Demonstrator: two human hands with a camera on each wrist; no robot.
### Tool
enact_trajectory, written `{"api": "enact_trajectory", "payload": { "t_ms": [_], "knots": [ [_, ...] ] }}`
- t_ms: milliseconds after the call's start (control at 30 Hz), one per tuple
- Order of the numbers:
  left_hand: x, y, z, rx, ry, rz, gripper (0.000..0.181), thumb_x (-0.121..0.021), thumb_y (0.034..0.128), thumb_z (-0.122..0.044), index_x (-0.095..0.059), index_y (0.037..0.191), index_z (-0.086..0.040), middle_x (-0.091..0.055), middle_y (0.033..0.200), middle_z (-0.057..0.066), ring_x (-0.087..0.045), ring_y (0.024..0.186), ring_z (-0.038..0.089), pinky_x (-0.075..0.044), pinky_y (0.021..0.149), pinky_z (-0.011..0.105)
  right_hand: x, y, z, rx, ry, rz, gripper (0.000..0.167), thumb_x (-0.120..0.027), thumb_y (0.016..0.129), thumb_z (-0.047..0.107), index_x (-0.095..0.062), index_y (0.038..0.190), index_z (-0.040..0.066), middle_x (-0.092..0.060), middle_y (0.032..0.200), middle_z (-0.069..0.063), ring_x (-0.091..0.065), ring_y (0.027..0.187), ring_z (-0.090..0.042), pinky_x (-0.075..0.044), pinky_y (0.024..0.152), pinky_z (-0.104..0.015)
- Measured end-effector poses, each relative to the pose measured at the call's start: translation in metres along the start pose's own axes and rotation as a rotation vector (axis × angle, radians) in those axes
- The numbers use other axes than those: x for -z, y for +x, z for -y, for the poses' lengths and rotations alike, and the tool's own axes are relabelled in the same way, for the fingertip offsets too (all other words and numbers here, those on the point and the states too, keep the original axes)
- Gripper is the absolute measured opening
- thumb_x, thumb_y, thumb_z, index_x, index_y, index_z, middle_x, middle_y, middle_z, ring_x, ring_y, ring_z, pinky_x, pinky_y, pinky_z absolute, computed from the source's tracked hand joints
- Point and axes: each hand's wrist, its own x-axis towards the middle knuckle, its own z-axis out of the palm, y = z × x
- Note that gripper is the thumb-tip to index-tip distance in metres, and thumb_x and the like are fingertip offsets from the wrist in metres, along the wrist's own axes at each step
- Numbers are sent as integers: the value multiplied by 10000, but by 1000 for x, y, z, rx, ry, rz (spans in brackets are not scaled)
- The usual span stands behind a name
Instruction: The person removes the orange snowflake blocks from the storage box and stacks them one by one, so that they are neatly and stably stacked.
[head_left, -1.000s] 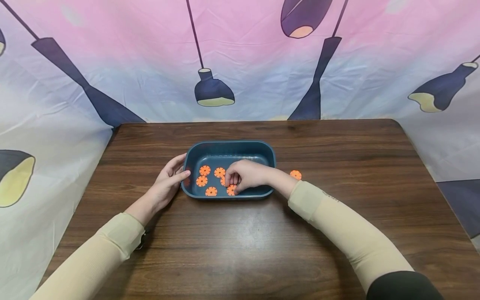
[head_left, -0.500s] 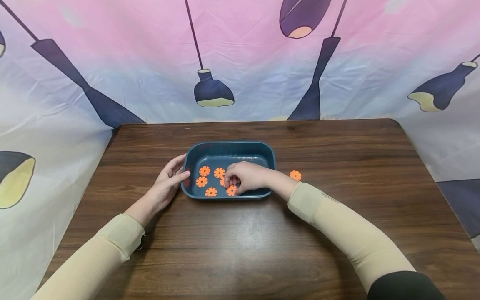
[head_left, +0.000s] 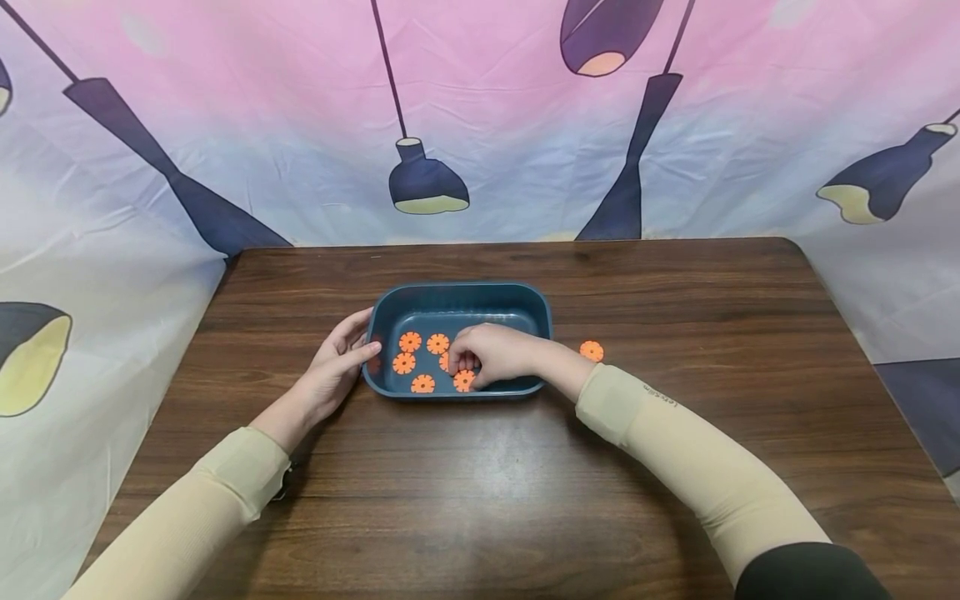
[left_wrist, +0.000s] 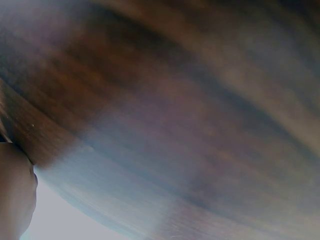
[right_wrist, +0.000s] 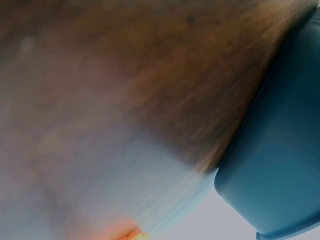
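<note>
In the head view a dark blue rectangular box point(head_left: 465, 287) stands on the table. My left hand point(head_left: 330, 371) holds its left end, thumb over the rim and fingers along the outer wall. Several orange notched discs lie inside, such as one at the left point(head_left: 410, 342). My right hand point(head_left: 495, 350) reaches in over the right side, fingers curled, with thumb and fingers at a near orange disc point(head_left: 463, 381). They partly cover another orange disc point(head_left: 444, 362). Whatever lies under the palm is hidden. The right wrist view shows the box's outer wall point(right_wrist: 280, 150).
One more orange disc point(head_left: 592, 351) lies on the brown wooden table point(head_left: 450, 500), right of the box, close to my right forearm. A cloth printed with lamps point(head_left: 510, 125) hangs behind the table's far edge. The left wrist view is mostly blurred tabletop point(left_wrist: 150, 110).
</note>
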Motion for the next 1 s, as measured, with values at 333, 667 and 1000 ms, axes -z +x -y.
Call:
{"api": "enact_trajectory", "payload": {
  "t_ms": [333, 667, 1000],
  "knots": [
    [-1, 1, 0, 3, 4, -1, 493, -578, 1070, -49, -469, 1526, -201, -538, 1427, -128, -529, 1327, -9, -461, 1058, 122, 5, -4, 0, -9, -20, -21, 207, -877, 881, 82, -712, 1000, 123, -655, 999, -23, -591, 885, -117, -511, 801, -198],
    [-1, 2, 0, -13, -5, 10, 500, -573, 1069, -33, -458, 1529, -191, -537, 1423, -134, -525, 1328, -6, -447, 1075, 120, 23, -13, 1, 4, 10, -41, 85, -747, 970, 42, -741, 964, 127, -734, 946, -15, -642, 862, -105, -543, 808, -215],
    [0, 0, 1, -24, -24, 9, 499, -577, 1062, -18, -469, 1520, -184, -564, 1402, -137, -548, 1308, -9, -465, 1058, 120, 54, -38, 2, -9, 36, -126, 52, -729, 986, 50, -754, 1012, 88, -751, 971, -26, -674, 900, -155, -579, 851, -313]
  ]
}}
